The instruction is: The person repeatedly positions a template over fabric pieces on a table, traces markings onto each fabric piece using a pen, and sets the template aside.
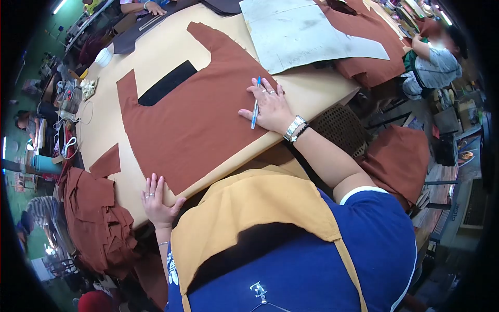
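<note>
A rust-coloured cloth panel (197,122) lies flat on the worktop (306,96). At its 3 o'clock edge the right hand (269,106) rests spread, a blue pen (255,112) held among the fingers. At 7 o'clock the left hand (158,203), open and gripping nothing, lies by the corner. A black piece (167,86) shows at 10 o'clock, a grey sheet (306,36) at 2.

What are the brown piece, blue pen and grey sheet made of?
The big flat reddish-brown piece looks like matte cloth, with soft ripples. The slim blue pen is probably smooth plastic: its barrel looks see-through. The large pale grey sheet may be card or plastic: stiff-looking, smudged, dull.
</note>
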`<state>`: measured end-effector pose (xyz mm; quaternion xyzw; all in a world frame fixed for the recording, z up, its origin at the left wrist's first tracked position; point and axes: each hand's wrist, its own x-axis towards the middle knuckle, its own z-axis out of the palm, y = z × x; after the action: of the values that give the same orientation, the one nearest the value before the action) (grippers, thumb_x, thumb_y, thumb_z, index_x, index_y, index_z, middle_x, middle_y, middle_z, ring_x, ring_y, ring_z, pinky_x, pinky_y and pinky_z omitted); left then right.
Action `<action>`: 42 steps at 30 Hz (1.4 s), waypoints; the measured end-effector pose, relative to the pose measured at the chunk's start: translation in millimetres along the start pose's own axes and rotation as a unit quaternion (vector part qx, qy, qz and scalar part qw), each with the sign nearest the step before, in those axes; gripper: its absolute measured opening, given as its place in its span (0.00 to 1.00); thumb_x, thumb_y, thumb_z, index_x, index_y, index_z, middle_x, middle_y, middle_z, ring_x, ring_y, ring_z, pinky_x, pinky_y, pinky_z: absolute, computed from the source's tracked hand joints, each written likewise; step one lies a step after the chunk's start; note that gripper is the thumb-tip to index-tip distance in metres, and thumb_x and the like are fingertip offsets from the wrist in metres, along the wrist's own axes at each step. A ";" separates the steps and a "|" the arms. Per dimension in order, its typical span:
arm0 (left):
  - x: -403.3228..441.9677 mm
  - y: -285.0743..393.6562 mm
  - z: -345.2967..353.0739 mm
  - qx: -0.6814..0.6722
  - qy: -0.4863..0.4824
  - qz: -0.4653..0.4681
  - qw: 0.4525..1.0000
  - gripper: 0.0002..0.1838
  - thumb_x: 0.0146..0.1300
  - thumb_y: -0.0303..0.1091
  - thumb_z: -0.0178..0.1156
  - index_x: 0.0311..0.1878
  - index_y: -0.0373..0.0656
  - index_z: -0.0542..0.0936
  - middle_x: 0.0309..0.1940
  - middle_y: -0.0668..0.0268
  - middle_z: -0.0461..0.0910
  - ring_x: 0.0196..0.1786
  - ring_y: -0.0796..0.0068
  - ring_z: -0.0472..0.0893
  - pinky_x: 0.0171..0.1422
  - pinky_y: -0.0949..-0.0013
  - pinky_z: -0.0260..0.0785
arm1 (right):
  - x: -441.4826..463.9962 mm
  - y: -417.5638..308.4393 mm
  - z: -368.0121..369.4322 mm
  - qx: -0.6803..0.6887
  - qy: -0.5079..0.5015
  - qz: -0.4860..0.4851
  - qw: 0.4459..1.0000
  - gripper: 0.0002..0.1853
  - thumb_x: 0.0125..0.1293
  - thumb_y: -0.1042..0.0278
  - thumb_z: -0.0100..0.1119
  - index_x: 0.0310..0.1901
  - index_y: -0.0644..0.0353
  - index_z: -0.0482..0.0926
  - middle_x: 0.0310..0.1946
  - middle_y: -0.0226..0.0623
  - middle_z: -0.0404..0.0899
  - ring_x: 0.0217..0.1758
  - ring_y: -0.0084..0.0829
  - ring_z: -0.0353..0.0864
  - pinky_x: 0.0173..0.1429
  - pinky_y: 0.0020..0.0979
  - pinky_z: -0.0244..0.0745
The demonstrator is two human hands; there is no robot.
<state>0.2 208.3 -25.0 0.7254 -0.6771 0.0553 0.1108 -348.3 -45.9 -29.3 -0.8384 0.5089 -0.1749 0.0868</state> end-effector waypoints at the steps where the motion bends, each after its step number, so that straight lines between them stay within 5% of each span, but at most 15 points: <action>1: 0.3 -0.3 2.0 -0.002 0.020 0.005 1.000 0.47 0.49 0.75 0.59 0.62 0.44 0.77 0.67 0.58 0.71 0.71 0.50 0.67 0.73 0.43 0.53 | 0.3 -0.8 -1.6 0.004 -0.003 0.001 1.000 0.40 0.60 0.33 0.60 0.64 0.56 0.66 0.74 0.48 0.58 0.78 0.51 0.51 0.76 0.62 0.43; 9: 3.8 4.0 0.5 -0.018 0.082 0.030 0.996 0.45 0.48 0.73 0.62 0.56 0.41 0.80 0.61 0.55 0.77 0.64 0.49 0.74 0.66 0.51 0.67 | -1.2 1.2 -12.7 0.034 0.014 -0.017 0.999 0.36 0.57 0.40 0.66 0.60 0.56 0.72 0.71 0.51 0.61 0.75 0.52 0.58 0.75 0.58 0.49; 11: 4.3 5.8 0.3 -0.023 0.089 0.017 0.996 0.44 0.47 0.73 0.63 0.55 0.43 0.81 0.60 0.56 0.77 0.63 0.50 0.75 0.66 0.51 0.68 | -1.7 15.5 -19.3 0.210 0.051 -0.007 0.976 0.33 0.58 0.45 0.68 0.59 0.57 0.72 0.70 0.51 0.63 0.74 0.50 0.60 0.75 0.51 0.54; 12: 6.6 9.1 -2.8 -0.035 0.089 0.008 0.995 0.44 0.47 0.74 0.63 0.55 0.43 0.81 0.60 0.57 0.77 0.63 0.51 0.75 0.66 0.52 0.68 | -3.5 25.3 -8.9 0.298 0.149 -0.040 0.942 0.27 0.68 0.52 0.57 0.63 0.57 0.67 0.68 0.44 0.66 0.73 0.42 0.61 0.73 0.49 0.60; 14: 8.2 9.3 -3.5 -0.009 0.087 0.009 0.996 0.44 0.48 0.75 0.61 0.55 0.45 0.81 0.60 0.59 0.78 0.63 0.55 0.76 0.65 0.54 0.68 | -6.2 43.5 -12.6 0.651 0.223 0.017 0.725 0.22 0.76 0.58 0.41 0.67 0.58 0.62 0.67 0.38 0.63 0.74 0.38 0.58 0.72 0.43 0.61; 16: 7.8 7.7 -4.1 -0.019 0.094 0.003 0.995 0.43 0.46 0.75 0.62 0.55 0.47 0.81 0.60 0.62 0.78 0.63 0.57 0.76 0.64 0.55 0.69 | -8.8 61.8 -35.2 0.619 0.243 0.199 0.720 0.28 0.75 0.55 0.46 0.71 0.56 0.55 0.72 0.38 0.58 0.76 0.39 0.55 0.72 0.53 0.58; 20: 3.8 4.3 -5.5 -0.009 0.098 0.000 0.995 0.42 0.45 0.74 0.63 0.54 0.49 0.81 0.60 0.65 0.78 0.62 0.60 0.77 0.64 0.57 0.69 | -3.6 74.5 -45.9 0.673 0.260 0.251 0.646 0.36 0.71 0.53 0.55 0.73 0.55 0.51 0.77 0.41 0.48 0.78 0.38 0.50 0.73 0.53 0.55; 26: 0.4 4.1 -4.9 -0.010 0.104 -0.004 0.995 0.42 0.44 0.73 0.64 0.53 0.47 0.81 0.60 0.64 0.78 0.63 0.58 0.77 0.64 0.57 0.69 | 32.4 96.7 -45.0 0.734 0.220 0.257 0.589 0.30 0.70 0.53 0.59 0.66 0.60 0.62 0.73 0.41 0.53 0.75 0.37 0.54 0.73 0.48 0.54; 27: 0.6 4.9 -6.0 -0.011 0.109 -0.005 0.994 0.42 0.44 0.72 0.64 0.53 0.47 0.81 0.60 0.64 0.78 0.62 0.59 0.77 0.64 0.58 0.70 | 40.5 103.8 -41.5 0.740 0.247 0.264 0.568 0.29 0.68 0.55 0.62 0.64 0.62 0.65 0.70 0.41 0.60 0.70 0.36 0.62 0.70 0.46 0.60; 31: -0.5 4.9 -5.9 -0.017 0.105 -0.004 0.994 0.42 0.44 0.73 0.64 0.53 0.47 0.81 0.60 0.64 0.78 0.63 0.59 0.77 0.64 0.58 0.70 | 76.4 103.0 -50.2 0.676 0.291 0.204 0.645 0.27 0.65 0.64 0.67 0.61 0.65 0.70 0.57 0.40 0.76 0.57 0.35 0.77 0.61 0.42 0.71; 34: 1.4 4.0 -5.3 -0.014 0.109 0.002 0.994 0.42 0.44 0.73 0.65 0.53 0.47 0.81 0.60 0.64 0.78 0.63 0.59 0.77 0.63 0.57 0.70 | 111.5 101.2 -68.7 0.529 0.396 0.060 0.749 0.25 0.66 0.67 0.64 0.60 0.68 0.71 0.57 0.45 0.77 0.56 0.36 0.78 0.59 0.40 0.74; 36: 1.6 5.2 -8.8 -0.019 0.110 0.001 0.994 0.42 0.44 0.73 0.65 0.52 0.47 0.81 0.59 0.64 0.78 0.62 0.59 0.77 0.63 0.57 0.70 | 116.0 70.5 -114.4 0.450 0.412 0.097 0.786 0.25 0.66 0.63 0.63 0.60 0.69 0.72 0.56 0.46 0.76 0.56 0.37 0.78 0.58 0.40 0.75; 42: 30.8 13.2 -31.7 -0.127 0.119 -0.072 0.982 0.33 0.49 0.61 0.69 0.52 0.47 0.82 0.55 0.61 0.80 0.58 0.58 0.79 0.62 0.57 0.70 | 98.6 24.9 -215.3 0.408 0.379 -0.036 0.830 0.28 0.66 0.60 0.63 0.62 0.69 0.71 0.56 0.44 0.76 0.56 0.36 0.76 0.60 0.37 0.71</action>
<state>-8.4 185.1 13.9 0.7408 -0.6061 0.0471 0.2857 -409.4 -137.6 181.8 -0.6124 0.3539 -0.6736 0.2145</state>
